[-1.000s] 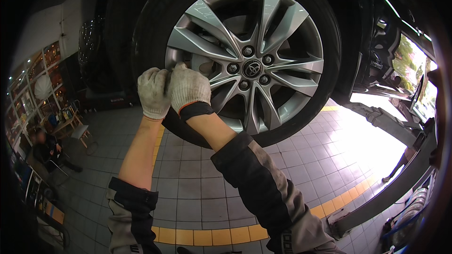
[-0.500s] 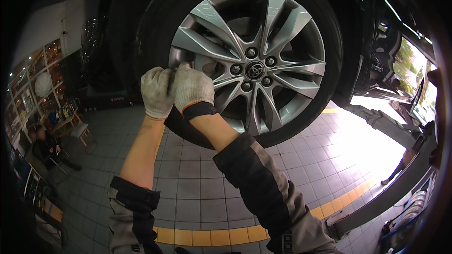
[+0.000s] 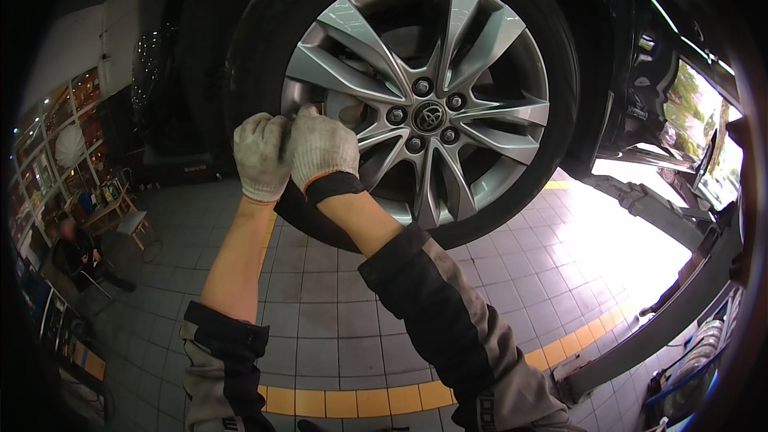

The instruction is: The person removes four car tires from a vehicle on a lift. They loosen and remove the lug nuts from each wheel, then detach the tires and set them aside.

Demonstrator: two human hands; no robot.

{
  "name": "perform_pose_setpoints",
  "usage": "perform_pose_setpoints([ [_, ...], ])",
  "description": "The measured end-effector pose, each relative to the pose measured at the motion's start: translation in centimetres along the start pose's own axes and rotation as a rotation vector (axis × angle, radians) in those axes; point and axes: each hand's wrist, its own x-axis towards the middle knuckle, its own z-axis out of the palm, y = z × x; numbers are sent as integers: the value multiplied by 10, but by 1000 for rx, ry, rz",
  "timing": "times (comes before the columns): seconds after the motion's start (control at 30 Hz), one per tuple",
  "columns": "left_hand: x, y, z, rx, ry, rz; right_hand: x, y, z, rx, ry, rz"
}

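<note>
Two grips, closed on what I cannot tell: right hand (image 3: 326, 148) and left hand (image 3: 262, 156) sit left of the middle of the wheel (image 3: 430, 117), the right nearer.

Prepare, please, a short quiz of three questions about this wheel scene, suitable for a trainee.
1. How many lug nuts surround the center cap?
2. True or false: the left hand is bare.
3. In the picture, at which side of the wheel is the right hand: A) left; B) right; C) top?

Key: 1. Five. 2. False; it wears a knitted glove. 3. A.
</note>
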Motion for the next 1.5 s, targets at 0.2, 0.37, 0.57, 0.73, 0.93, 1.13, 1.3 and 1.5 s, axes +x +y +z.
perform_pose_setpoints([
  [0.2,5,3,-3,8,31,4,-2,1,0,-10,25,-30],
  [0.37,8,6,-5,9,63,22,-1,1,-3,57,-40,8],
  [0.57,8,6,-5,5,63,30,-1,2,2,1,38,-27],
  [0.73,6,6,-4,2,45,-2,2,4,5,-1,38,-42],
  [0.93,4,4,-4,10,16,-5,-1,1,2,-47,-37,-20],
  [1.13,1,0,0,10,16,15,3,0,3,-45,-51,2],
  [1.3,-5,-4,2,8,-3,6,2,3,8,-21,3,-31],
  [1.5,-4,-2,2,33,-13,8,3,3,11,-34,15,-27],
])
